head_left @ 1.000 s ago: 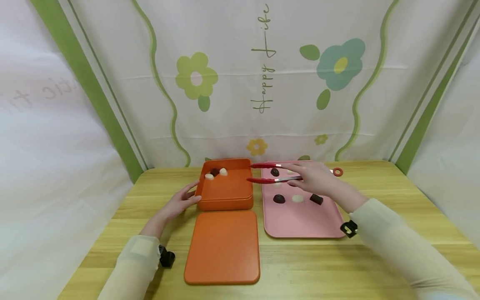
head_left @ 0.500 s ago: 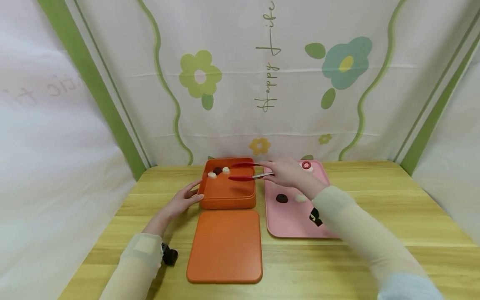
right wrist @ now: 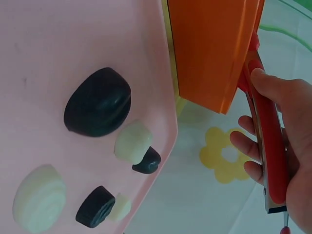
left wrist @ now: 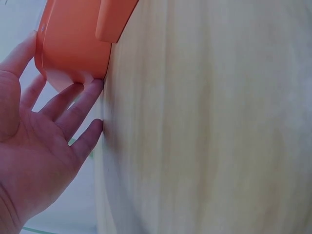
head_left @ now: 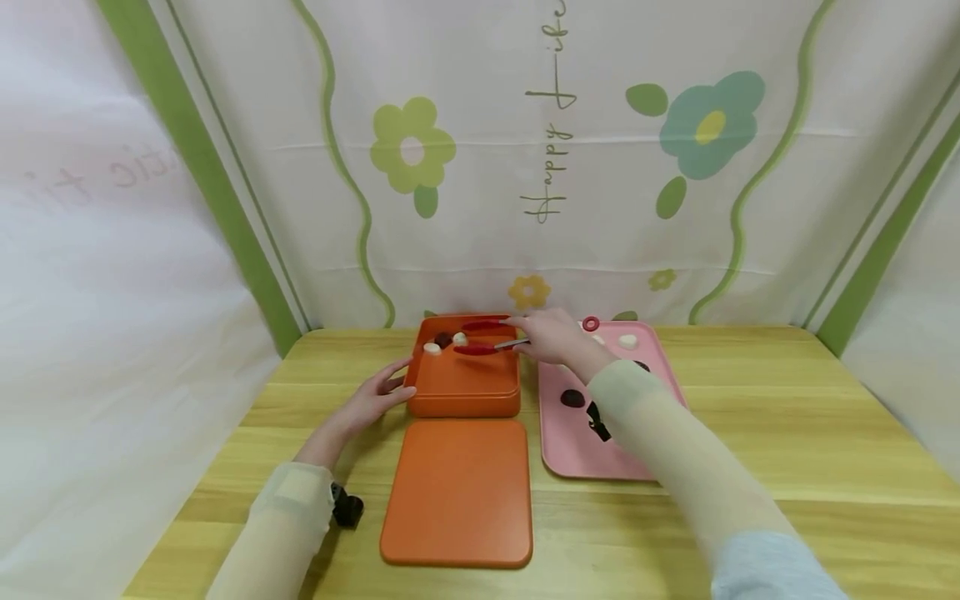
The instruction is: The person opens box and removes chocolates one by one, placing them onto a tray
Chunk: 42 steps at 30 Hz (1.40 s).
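Note:
My left hand (head_left: 375,400) rests at the left side of an orange box (head_left: 463,406). In the left wrist view, the thumb touches the box's rim and the fingers lie nearly straight along its side. In my right hand (head_left: 555,335) are red-tipped tongs (right wrist: 273,156), gripped by the handle. Their tips are apart over the box, near a white chocolate-like piece (head_left: 460,338). A dark piece (head_left: 443,339) and another white piece (head_left: 432,348) lie at the box's back left. Whether the tongs hold anything cannot be told.
Right of the box is a pink tray (head_left: 570,446) with several dark and white pieces, among them a dark one (right wrist: 100,102) and a white one (right wrist: 39,200). An orange lid (head_left: 459,492) lies flat in front of the box. A printed curtain (head_left: 480,183) hangs behind.
My right hand has carried the tongs leftward from the tray, so their tips are now farther inside the box. The left hand has stayed at the box's side.

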Motion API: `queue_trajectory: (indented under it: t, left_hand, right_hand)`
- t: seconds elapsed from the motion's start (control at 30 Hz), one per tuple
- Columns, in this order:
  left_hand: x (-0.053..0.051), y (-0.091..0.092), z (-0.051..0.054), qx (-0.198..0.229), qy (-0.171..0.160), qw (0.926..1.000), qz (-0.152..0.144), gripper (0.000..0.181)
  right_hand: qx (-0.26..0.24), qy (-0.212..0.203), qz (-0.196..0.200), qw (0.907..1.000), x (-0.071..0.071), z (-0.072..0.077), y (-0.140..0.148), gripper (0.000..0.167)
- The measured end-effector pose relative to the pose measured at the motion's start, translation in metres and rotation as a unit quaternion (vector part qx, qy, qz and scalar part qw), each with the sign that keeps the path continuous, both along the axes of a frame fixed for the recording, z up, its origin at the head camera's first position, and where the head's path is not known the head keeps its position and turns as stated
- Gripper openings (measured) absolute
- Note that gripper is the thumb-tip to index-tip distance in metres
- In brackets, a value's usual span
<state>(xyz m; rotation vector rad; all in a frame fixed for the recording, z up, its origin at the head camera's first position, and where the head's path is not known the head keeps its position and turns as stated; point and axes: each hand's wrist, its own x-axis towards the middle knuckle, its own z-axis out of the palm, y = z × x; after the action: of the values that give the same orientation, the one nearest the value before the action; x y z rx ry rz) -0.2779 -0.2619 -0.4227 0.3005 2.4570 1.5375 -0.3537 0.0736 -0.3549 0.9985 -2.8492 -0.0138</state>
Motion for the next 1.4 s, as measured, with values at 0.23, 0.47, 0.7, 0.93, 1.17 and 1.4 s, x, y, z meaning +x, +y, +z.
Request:
queue_trajectory:
  t: [0.23,0.47,0.7,0.93,1.17,1.4]
  left_hand:
    - [-0.001,0.001,-0.001,0.002,-0.004,1.0000,0.004,0.067]
    - [-0.002,0.000,-0.003,-0.001,-0.004,1.0000,0.006,0.067]
    - [-0.001,0.001,-0.003,0.003,-0.001,1.0000,0.004,0.067]
    - [0.000,0.001,-0.002,0.005,-0.004,1.0000,0.004,0.069]
    - [0.000,0.000,-0.002,0.002,-0.006,1.0000,0.004,0.070]
    - [0.003,0.001,0.001,-0.001,0.001,1.0000,0.002,0.070]
  right_hand:
    - [0.007,-0.026,-0.020,0.9994,-0.009,-0.008,-0.007,0.053]
    - [0.019,-0.025,-0.027,0.9991,-0.011,-0.012,-0.012,0.052]
    - [0.024,-0.020,-0.027,0.9991,-0.011,-0.014,-0.017,0.050]
    - [0.015,-0.029,-0.020,0.9993,-0.009,-0.014,-0.018,0.046]
    - [0.009,-0.040,-0.017,0.9990,-0.008,-0.014,-0.016,0.045]
    - [-0.009,-0.040,-0.012,0.9991,-0.006,-0.014,-0.014,0.045]
